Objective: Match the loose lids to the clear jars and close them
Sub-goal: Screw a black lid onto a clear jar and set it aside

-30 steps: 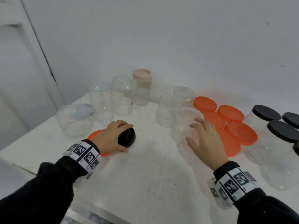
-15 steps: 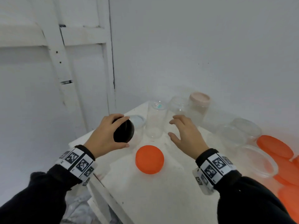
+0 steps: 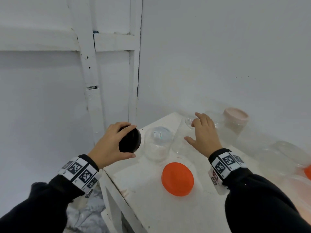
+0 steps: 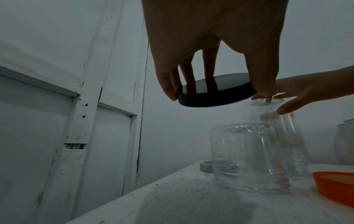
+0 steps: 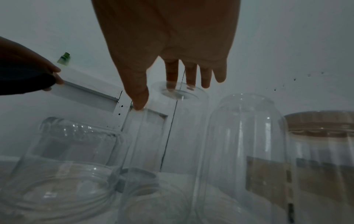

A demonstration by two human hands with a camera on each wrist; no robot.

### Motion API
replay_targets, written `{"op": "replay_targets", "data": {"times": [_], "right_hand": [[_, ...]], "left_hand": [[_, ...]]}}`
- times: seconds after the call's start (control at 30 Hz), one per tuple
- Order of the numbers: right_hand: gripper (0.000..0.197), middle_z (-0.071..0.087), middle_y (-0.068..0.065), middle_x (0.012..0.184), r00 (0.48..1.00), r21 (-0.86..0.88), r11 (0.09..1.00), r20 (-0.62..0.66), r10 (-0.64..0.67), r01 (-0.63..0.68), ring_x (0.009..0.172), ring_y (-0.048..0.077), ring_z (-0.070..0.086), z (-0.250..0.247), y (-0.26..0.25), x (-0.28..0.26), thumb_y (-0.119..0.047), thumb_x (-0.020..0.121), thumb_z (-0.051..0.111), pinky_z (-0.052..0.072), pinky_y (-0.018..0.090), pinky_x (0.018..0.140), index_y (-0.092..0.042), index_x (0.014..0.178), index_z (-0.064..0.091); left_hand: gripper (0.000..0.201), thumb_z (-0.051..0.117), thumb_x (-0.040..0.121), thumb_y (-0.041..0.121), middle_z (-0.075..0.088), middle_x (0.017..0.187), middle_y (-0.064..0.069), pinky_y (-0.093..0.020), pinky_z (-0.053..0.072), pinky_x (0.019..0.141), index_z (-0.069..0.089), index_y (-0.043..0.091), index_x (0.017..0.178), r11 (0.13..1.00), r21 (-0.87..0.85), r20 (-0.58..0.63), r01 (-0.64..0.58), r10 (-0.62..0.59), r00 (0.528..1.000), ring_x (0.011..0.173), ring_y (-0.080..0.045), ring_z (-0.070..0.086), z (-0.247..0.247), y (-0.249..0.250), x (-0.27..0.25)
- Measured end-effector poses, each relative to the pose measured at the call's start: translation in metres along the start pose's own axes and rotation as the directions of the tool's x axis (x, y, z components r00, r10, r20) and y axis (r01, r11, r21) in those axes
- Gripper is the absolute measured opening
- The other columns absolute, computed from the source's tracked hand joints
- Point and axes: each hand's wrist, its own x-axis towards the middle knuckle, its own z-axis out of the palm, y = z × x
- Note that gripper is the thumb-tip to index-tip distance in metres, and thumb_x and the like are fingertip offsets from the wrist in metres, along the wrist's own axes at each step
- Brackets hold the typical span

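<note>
While left hand (image 3: 110, 145) grips tilted black lid (image 3: 130, 140), right hand (image 3: 202, 135) spread over 1 upended tall jar (image 5: 162, 136).

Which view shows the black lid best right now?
Left wrist: the black lid shows its full disc and rim, pinched by the left hand. The head view shows it partly behind fingers; the right wrist view catches only a dark edge.

The lid (image 3: 130, 140) in the left hand (image 3: 109, 145) is black. An orange lid (image 3: 177, 179) lies on the white desk (image 3: 151, 207). The jars (image 3: 158, 142) are clear; one far jar has a pale pink lid (image 3: 235, 116). The wristbands (image 3: 79, 172) have black-and-white square patterns.
</note>
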Motion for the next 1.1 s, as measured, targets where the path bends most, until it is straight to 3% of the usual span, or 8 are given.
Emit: {"op": "replay_targets", "data": {"times": [0.07, 0.13, 0.2, 0.37, 0.63, 0.77, 0.97, 1.1], "right_hand": [[0.043, 0.044, 0.021, 0.137, 1.0, 0.023, 1.0, -0.009, 0.005, -0.005, 0.131, 0.042, 0.035, -0.002, -0.002, -0.001, -0.026, 0.068, 0.08, 0.029, 0.054, 0.107, -0.002, 0.093, 0.054], [0.039, 0.041, 0.02, 0.139, 1.0, 0.061, 0.998, 0.004, 0.004, -0.004, 0.131, 0.038, 0.033, -0.003, -0.004, -0.003, -0.021, 0.072, 0.077, 0.029, 0.045, 0.108, -0.002, 0.094, 0.051], [0.042, 0.039, 0.019, 0.139, 1.0, 0.07, 0.997, 0.014, 0.009, -0.01, 0.128, 0.036, 0.035, -0.002, -0.005, -0.005, -0.018, 0.073, 0.075, 0.031, 0.038, 0.104, -0.002, 0.101, 0.05], [0.082, 0.034, 0.013, 0.143, 0.999, 0.027, 0.999, 0.027, 0.045, -0.046, 0.119, 0.035, 0.035, -0.012, -0.008, -0.011, -0.027, 0.069, 0.077, 0.033, 0.04, 0.1, -0.014, 0.138, 0.035], [0.088, 0.032, 0.009, 0.137, 0.992, -0.035, 0.997, 0.099, 0.076, -0.072, 0.119, 0.029, 0.029, -0.027, -0.004, -0.033, -0.037, 0.07, 0.077, 0.033, 0.036, 0.1, -0.034, 0.143, 0.028], [0.084, 0.028, 0.007, 0.139, 0.99, 0.084, 0.989, 0.089, 0.112, -0.12, 0.12, 0.029, 0.032, -0.034, 0.004, -0.056, -0.031, 0.068, 0.081, 0.039, 0.036, 0.096, -0.031, 0.138, 0.036], [0.071, 0.031, 0.002, 0.131, 0.978, 0.14, 0.968, 0.02, 0.208, -0.208, 0.107, 0.025, 0.042, -0.035, 0.029, -0.099, -0.012, 0.065, 0.077, 0.05, 0.032, 0.072, -0.014, 0.125, 0.038], [0.071, 0.03, 0.004, 0.127, 0.962, 0.235, 0.934, 0.014, 0.272, -0.267, 0.105, 0.025, 0.045, -0.033, 0.05, -0.128, -0.007, 0.066, 0.075, 0.042, 0.026, 0.077, -0.013, 0.125, 0.036]], "left_hand": [[0.088, 0.069, 0.059, 0.05, 0.035, 0.135, 0.01, -0.025, 0.031, 0.095, 0.037, 0.03, 0.138, 1.0, -0.012, 0.002, -0.008, 0.008, 1.0, 0.114, 0.002, 0.021, 0.002, -0.002, 0.0], [0.088, 0.069, 0.059, 0.05, 0.035, 0.135, 0.01, -0.026, 0.032, 0.097, 0.037, 0.03, 0.138, 0.999, -0.032, 0.009, -0.008, 0.008, 1.0, 0.115, 0.0, 0.023, 0.005, -0.003, -0.001], [0.088, 0.069, 0.059, 0.05, 0.034, 0.134, 0.011, -0.026, 0.033, 0.097, 0.037, 0.03, 0.138, 0.999, -0.048, 0.019, -0.011, 0.012, 1.0, 0.117, -0.001, 0.023, 0.008, -0.003, -0.002], [0.09, 0.063, 0.057, 0.06, 0.031, 0.13, 0.016, -0.024, 0.03, 0.095, 0.037, 0.031, 0.138, 0.997, -0.059, 0.028, -0.042, 0.044, 0.999, 0.117, -0.002, 0.024, 0.012, -0.003, -0.001], [0.091, 0.057, 0.056, 0.065, 0.03, 0.129, 0.018, -0.028, 0.032, 0.096, 0.037, 0.031, 0.138, 0.989, -0.109, 0.034, -0.097, 0.101, 0.994, 0.118, -0.005, 0.026, 0.017, 0.004, 0.005], [0.091, 0.058, 0.056, 0.064, 0.034, 0.131, 0.013, -0.026, 0.03, 0.097, 0.038, 0.03, 0.137, 0.982, -0.14, 0.034, -0.13, 0.136, 0.99, 0.118, -0.005, 0.027, 0.024, 0.009, 0.009], [0.088, 0.061, 0.056, 0.063, 0.034, 0.131, 0.014, -0.028, 0.03, 0.097, 0.038, 0.033, 0.136, 0.966, -0.194, 0.039, -0.173, 0.184, 0.982, 0.119, -0.006, 0.028, 0.04, 0.02, 0.017], [0.087, 0.061, 0.056, 0.063, 0.035, 0.132, 0.015, -0.028, 0.03, 0.097, 0.039, 0.033, 0.135, 0.955, -0.218, 0.053, -0.202, 0.218, 0.974, 0.118, -0.004, 0.027, 0.051, 0.033, 0.022]]}}
